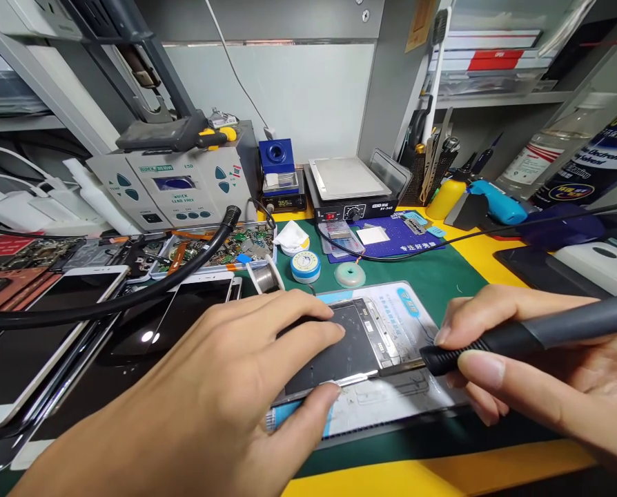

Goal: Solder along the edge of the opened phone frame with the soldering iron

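My left hand [257, 359] holds down a phone screen assembly [347, 338]; its fingers rest on the black back and its thumb is at the near edge. The hand covers the assembly's left part. In my right hand [526, 366] is a soldering iron [474, 345] with a black ribbed grip, held between thumb and fingers. Its metal tip meets the near right corner of the assembly, by the strip with small connectors. Under the assembly lies a white and blue work pad [370, 411], on a green mat [443, 286].
Behind are a hot air station [174, 183], a soldering station [282, 200] reading 355, and a hot plate [353, 186]. A solder spool [266, 276] and flux tin [305, 266] stand beyond the pad. Phones [179, 304] lie left; a black hose [184, 290] crosses over them.
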Available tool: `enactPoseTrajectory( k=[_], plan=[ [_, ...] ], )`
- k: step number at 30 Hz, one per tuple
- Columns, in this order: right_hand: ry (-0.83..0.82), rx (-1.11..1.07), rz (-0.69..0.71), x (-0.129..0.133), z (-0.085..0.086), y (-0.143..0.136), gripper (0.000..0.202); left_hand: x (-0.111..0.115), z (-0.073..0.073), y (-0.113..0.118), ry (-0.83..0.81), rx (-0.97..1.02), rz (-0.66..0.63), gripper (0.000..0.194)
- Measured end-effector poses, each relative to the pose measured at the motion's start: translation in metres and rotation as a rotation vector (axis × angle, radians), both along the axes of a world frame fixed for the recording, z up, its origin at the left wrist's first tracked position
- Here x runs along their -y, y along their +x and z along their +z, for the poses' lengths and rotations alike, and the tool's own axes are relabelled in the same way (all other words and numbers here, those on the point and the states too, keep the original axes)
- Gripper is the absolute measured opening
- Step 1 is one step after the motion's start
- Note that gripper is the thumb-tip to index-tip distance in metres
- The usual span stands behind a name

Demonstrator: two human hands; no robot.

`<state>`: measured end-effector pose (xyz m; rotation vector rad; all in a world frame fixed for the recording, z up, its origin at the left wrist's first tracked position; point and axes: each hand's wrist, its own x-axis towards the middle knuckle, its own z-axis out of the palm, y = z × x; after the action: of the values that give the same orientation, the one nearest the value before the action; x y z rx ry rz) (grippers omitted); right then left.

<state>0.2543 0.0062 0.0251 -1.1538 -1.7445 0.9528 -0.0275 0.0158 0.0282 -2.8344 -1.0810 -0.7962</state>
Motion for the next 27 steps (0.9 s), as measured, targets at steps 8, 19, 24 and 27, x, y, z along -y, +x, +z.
enactPoseTrajectory(
  k=[8, 19, 24, 27],
  plan=[
    [0.216, 0.169, -0.032, 0.0007, -0.0044, 0.0045, 0.009, 0.0023, 0.0, -0.0022, 0.003, -0.013, -0.004, 0.032],
    [0.288, 0.184, -0.041, 0.0039, -0.0006, 0.0036, 0.01, -0.0008, -0.0008, -0.0031, -0.023, -0.025, -0.012, 0.035],
    [0.268, 0.179, -0.085, 0.0048, 0.0002, 0.0023, 0.007, -0.0015, 0.0002, -0.0028, -0.02, -0.022, -0.003, 0.035],
    [0.252, 0.182, -0.086, 0.006, 0.003, 0.0013, 0.008, -0.0005, 0.0013, -0.0031, -0.042, -0.02, -0.006, 0.034]
  ],
)
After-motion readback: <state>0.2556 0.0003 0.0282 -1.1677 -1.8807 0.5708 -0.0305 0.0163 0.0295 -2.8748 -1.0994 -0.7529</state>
